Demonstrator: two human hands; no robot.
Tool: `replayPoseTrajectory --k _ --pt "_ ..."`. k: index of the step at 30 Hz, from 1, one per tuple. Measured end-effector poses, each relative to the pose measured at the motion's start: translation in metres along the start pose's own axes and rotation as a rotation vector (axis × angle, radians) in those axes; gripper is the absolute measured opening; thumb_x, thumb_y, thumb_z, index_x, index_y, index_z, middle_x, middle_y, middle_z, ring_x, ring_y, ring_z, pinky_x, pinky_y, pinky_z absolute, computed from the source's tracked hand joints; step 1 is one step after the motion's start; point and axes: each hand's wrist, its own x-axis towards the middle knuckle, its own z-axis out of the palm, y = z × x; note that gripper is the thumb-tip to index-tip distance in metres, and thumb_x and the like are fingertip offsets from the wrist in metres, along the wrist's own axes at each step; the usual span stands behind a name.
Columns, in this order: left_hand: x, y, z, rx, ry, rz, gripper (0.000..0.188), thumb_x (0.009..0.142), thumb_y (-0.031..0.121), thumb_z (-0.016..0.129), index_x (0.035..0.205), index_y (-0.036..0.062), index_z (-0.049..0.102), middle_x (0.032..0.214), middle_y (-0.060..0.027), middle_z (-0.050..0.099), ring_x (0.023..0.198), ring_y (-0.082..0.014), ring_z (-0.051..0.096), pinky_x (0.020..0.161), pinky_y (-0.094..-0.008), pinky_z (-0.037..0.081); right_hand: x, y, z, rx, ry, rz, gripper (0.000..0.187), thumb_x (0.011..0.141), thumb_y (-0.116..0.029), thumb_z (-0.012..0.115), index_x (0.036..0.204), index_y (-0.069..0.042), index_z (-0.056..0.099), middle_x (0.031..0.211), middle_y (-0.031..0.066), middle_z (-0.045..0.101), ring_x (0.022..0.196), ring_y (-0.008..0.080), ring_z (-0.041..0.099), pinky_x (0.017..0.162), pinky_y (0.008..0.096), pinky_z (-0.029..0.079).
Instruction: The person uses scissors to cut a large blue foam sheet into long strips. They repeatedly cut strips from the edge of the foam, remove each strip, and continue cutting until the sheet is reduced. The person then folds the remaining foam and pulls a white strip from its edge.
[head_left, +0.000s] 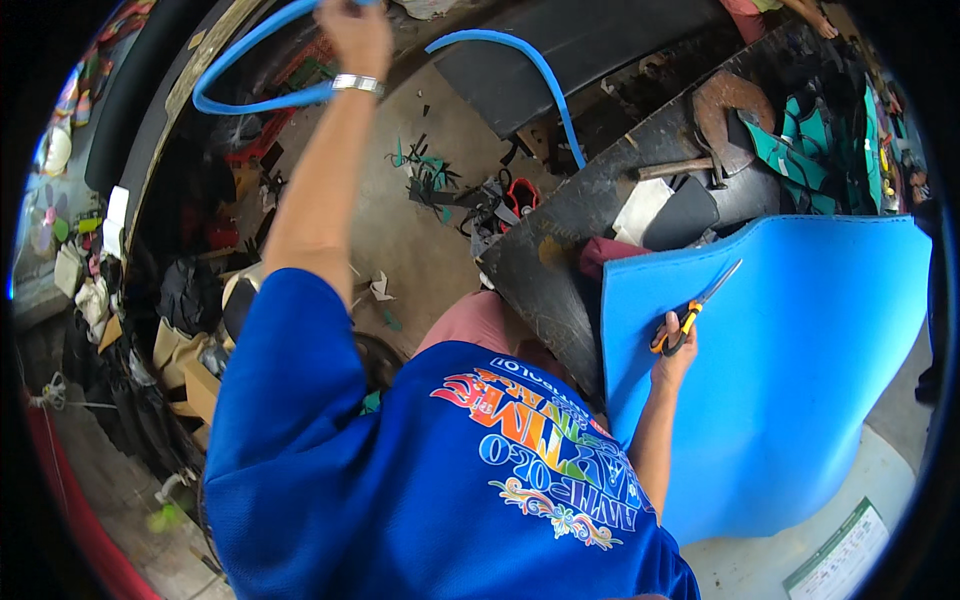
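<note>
My left hand (357,40), with a metal watch on its wrist, reaches far out to the upper left and is closed on a narrow blue foam strip (225,65). The strip loops round to the left of the wrist. Another curved length of blue strip (520,48) arches down to the dark table's edge; whether both are one piece I cannot tell. In my right hand (678,348) are scissors (692,312) with yellow and black handles, blades pointing up and right. Below them spreads a large blue foam sheet (790,370), hanging over the table's near side.
On the dark worktable (550,260) lie a hammer (690,168), a brown curved piece (730,110) and teal cut pieces (810,150). Scraps (430,180) litter the floor. Another person's hand (825,25) shows at the top right. Bags and boxes (200,390) crowd the left.
</note>
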Motion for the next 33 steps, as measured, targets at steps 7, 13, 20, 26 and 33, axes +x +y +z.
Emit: replayPoseTrajectory --k 7,13,20,26,33 --pt "-0.229 0.055 0.119 -0.219 -0.680 -0.176 0.027 0.079 0.010 0.076 0.103 0.0080 0.063 0.103 -0.0119 0.060 0.098 -0.0297 0.059 0.083 -0.0381 0.051 0.001 -0.001 -0.001 -0.048 0.029 0.021 0.023 0.085 -0.020 0.077 0.091 -0.007 0.059 0.066 0.0014 0.057 0.051 0.0094 0.051 0.046 0.0237 0.041" --pt "-0.335 0.036 0.132 -0.578 -1.577 -0.516 0.034 0.082 0.008 0.072 0.115 0.0073 0.063 0.122 -0.0153 0.062 0.108 -0.0320 0.061 0.093 -0.0401 0.049 0.003 0.004 0.003 -0.039 0.067 -0.002 0.024 0.085 -0.018 0.077 0.096 -0.005 0.060 0.066 0.0012 0.056 0.050 0.0093 0.050 0.046 0.0233 0.040" --pt "-0.296 0.020 0.080 0.032 -1.730 0.074 0.062 0.082 0.008 0.066 0.142 0.0115 0.049 0.149 -0.0152 0.045 0.139 -0.0326 0.040 0.111 -0.0409 0.040 0.006 0.007 0.002 -0.033 0.045 -0.009 0.024 0.085 -0.019 0.078 0.094 -0.005 0.060 0.066 0.0010 0.056 0.051 0.0093 0.050 0.047 0.0235 0.041" --pt "-0.235 0.083 -0.058 0.024 -1.382 -0.435 0.053 0.084 0.021 0.073 0.135 0.0187 0.057 0.129 -0.0110 0.061 0.106 -0.0279 0.066 0.090 -0.0381 0.052 0.010 0.001 -0.012 0.127 -0.175 0.035 0.024 0.086 -0.021 0.077 0.090 -0.006 0.059 0.070 0.0032 0.057 0.056 0.0114 0.052 0.050 0.0262 0.042" --pt "-0.314 0.254 -0.237 -0.394 -0.950 -0.913 0.027 0.094 0.017 0.066 0.119 0.0059 0.064 0.109 -0.0061 0.068 0.097 -0.0117 0.065 0.085 -0.0275 0.050 -0.019 -0.016 -0.071 0.564 -0.490 0.087 0.027 0.089 -0.026 0.073 0.097 -0.004 0.060 0.080 0.0069 0.061 0.070 0.0154 0.058 0.063 0.0281 0.047"
